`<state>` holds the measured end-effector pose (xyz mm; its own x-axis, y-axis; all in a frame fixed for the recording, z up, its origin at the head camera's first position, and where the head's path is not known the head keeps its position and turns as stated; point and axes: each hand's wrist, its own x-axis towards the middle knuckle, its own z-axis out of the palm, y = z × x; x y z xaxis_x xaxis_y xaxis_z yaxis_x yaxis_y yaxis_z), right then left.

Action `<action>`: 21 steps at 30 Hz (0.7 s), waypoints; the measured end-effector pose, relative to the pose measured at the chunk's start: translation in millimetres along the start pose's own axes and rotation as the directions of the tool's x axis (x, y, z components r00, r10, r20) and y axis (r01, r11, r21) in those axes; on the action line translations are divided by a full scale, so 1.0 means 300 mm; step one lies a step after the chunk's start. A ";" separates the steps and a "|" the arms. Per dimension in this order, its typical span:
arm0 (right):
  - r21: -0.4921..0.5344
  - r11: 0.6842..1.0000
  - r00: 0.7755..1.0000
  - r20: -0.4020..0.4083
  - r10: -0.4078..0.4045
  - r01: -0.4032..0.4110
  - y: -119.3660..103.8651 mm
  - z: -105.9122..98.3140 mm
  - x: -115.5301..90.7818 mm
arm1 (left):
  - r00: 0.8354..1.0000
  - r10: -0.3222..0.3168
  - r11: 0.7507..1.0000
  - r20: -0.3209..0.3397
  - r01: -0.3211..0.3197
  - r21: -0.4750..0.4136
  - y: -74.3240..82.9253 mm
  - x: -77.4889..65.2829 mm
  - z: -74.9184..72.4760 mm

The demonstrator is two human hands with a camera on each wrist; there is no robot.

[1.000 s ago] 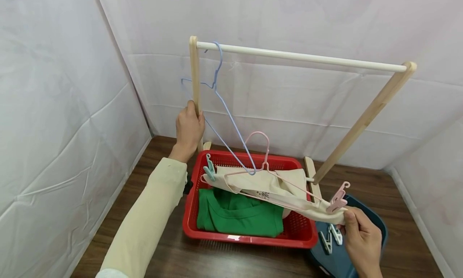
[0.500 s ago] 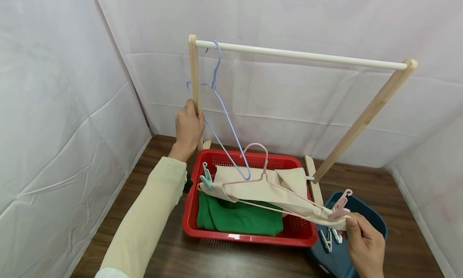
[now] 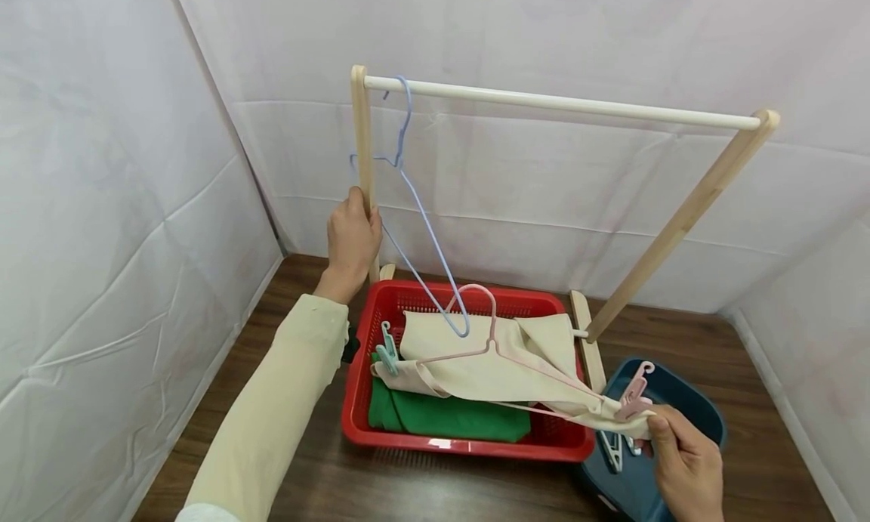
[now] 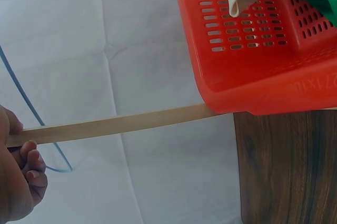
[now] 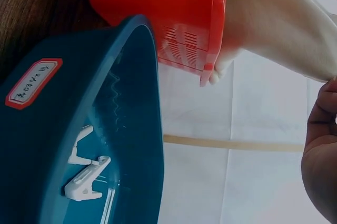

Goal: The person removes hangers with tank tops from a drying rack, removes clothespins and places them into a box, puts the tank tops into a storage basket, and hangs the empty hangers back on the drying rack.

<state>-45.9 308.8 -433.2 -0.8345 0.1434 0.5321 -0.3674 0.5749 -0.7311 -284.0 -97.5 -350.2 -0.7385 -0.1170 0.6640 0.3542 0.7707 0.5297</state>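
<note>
My left hand (image 3: pixel 352 239) grips the left wooden post (image 3: pixel 363 144) of a drying rack. With thumb and fingers, my right hand (image 3: pixel 689 458) pinches the end of a cream cloth (image 3: pixel 476 378). The cloth is draped over a pink hanger (image 3: pixel 493 318), tilted above the red basket (image 3: pixel 469 448). A pink clothespin (image 3: pixel 635 397) clips cloth and hanger beside my right fingers, and a teal clothespin (image 3: pixel 387 350) clips the left end. Only part of the right hand (image 5: pixel 321 155) shows at the right wrist view's edge.
A blue hanger (image 3: pixel 401 140) hangs from the rack's white bar (image 3: pixel 564 101), its lower corner in front of the cream cloth. Green fabric (image 3: pixel 448 420) lies in the basket. A dark blue bin (image 5: pixel 131 98) at the right holds white clothespins (image 5: pixel 87 182).
The pink hanger has dropped, its hook sinking towards the basket, and the cloth covers more of the green fabric. My right hand shifted slightly right and down; my left hand kept its grip.
</note>
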 end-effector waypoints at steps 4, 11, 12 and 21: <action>-0.030 0.999 0.999 -0.008 0.036 -0.036 0.000 0.007 -0.004 | 1.000 -0.001 1.000 0.011 0.001 0.004 -0.001 0.000 0.000; -0.061 0.990 0.990 -0.065 0.125 -0.129 0.002 0.027 -0.009 | 1.000 -0.012 1.000 0.015 0.012 0.018 -0.005 0.003 0.006; -0.057 0.988 0.987 -0.074 0.140 -0.144 0.003 0.030 -0.008 | 1.000 -0.014 1.000 0.015 0.013 0.017 -0.005 0.004 0.006; -0.069 0.950 0.950 -0.090 0.298 -0.304 0.003 0.044 0.002 | 1.000 -0.014 1.000 0.015 0.014 0.024 0.001 0.010 0.008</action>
<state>-52.1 298.8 -439.0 -0.8655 0.3801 0.3261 -0.0667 0.5579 -0.8273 -287.4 -96.2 -349.5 -0.7516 -0.1186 0.6489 0.3306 0.7836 0.5261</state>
